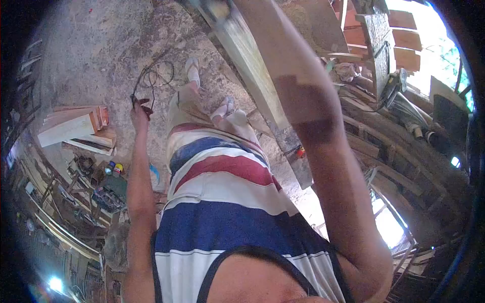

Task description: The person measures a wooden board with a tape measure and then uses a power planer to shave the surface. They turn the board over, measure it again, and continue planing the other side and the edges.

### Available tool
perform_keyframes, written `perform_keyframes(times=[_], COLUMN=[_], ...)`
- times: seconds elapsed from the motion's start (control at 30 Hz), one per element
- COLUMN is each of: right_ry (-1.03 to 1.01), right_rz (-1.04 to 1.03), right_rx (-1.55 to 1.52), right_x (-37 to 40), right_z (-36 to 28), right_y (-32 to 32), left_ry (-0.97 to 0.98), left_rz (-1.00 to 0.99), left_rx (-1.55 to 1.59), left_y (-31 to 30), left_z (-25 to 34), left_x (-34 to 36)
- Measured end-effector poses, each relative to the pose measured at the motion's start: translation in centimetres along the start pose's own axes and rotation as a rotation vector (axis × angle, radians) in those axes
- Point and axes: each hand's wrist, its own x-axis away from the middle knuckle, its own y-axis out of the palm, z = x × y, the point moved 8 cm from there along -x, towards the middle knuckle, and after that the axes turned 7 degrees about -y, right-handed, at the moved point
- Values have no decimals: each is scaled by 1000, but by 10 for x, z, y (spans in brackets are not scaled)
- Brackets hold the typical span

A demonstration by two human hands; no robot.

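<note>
My left hand (142,108) hangs low at the left, its fingers curled around a thin black cord (172,70) that loops above it over the floor. My right arm stretches up past the top edge, so my right hand is out of view. Beside that forearm runs a long pale wooden beam (252,65), slanting from the top centre down to the right. Something grey and blurred lies at the beam's upper end, too unclear to name.
Cut boards (68,129) are stacked on the floor (96,55) at the left, near two small cans (118,168) and scattered tools. My sandalled feet stand at the centre. Long timbers (384,151) and leaning planks (381,55) fill the right side.
</note>
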Motion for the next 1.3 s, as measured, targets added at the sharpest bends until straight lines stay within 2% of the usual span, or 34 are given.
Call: perform_keyframes(times=[0.07, 0.1, 0.13, 0.17, 0.2, 0.23, 0.27, 0.33, 0.37, 0.4, 0.43, 0.47, 0.53, 0.57, 0.6, 0.63, 0.7, 0.77, 0.93, 1.03, 1.13, 1.17, 1.2, 1.23, 1.27, 1.3], right_ry=[-36, -13, 95, 204, 311, 491, 516, 548, 576, 611, 638, 663, 700, 659, 622, 588, 548, 570, 534, 528, 377, 433, 347, 377, 415, 424], right_rz=[10, 12, 6, -3, -14, 30, -66, -80, -71, -59, -44, -44, -44, -13, 14, 36, 66, 33, -13, -62, -16, -35, 7, -48, -122, -27], right_rx=[-20, -15, 3, 21, 40, -106, 56, 118, 92, 67, 44, 27, -15, -35, -55, -70, -59, -49, -19, 1, -28, -106, -44, -43, -79, -142], right_x=[78, 117, 168, 219, 271, 318, 352, 425, 440, 455, 461, 454, 416, 400, 387, 375, 350, 323, 238, 175, 107, 78, 48, 25, 6, -3], right_z=[-11, -16, -22, -28, -35, -46, -62, -73, -74, -77, -75, -74, -68, -64, -61, -59, -52, -46, -28, -17, 2, 9, 18, 23, 30, 30], right_y=[-23, -34, -53, -71, -90, -106, -128, -152, -159, -162, -159, -154, -147, -143, -138, -132, -122, -114, -84, -59, -23, -10, 4, 17, 32, 33], left_ry=[-14, 91, 208, 168, 82, 218, 176, 526, 429, 374, 291, 184, 374, 430, 589, 226, 321, 80, -62, 137, 44, 93, 134, 164, 134, 98], left_rz=[-57, -56, -54, -139, -130, -163, -150, -106, -132, -62, -106, -91, -98, -43, -74, -227, -124, -162, -101, -164, -156, -167, -189, -223, -186, -171], left_rx=[-61, -110, -155, -268, -299, -409, -505, -770, -773, -604, -490, -595, -924, -948, -793, -741, -503, -205, -234, -265, -206, -144, -84, -28, -114, -149], left_y=[10, 19, 27, 39, 50, 57, 59, 77, 80, 77, 81, 78, 88, 86, 82, 85, 77, 74, 66, 63, 57, 52, 48, 45, 30, 26], left_z=[-40, -57, -68, -75, -67, -75, -105, -95, -98, -91, -67, -94, -83, -88, -88, -57, -60, -56, -65, -52, -43, -37, -38, -42, -52, -57], left_x=[2, 10, 17, 23, 45, 53, 49, 69, 74, 82, 97, 75, 73, 64, 62, 75, 70, 75, 62, 64, 62, 58, 53, 50, 38, 27])
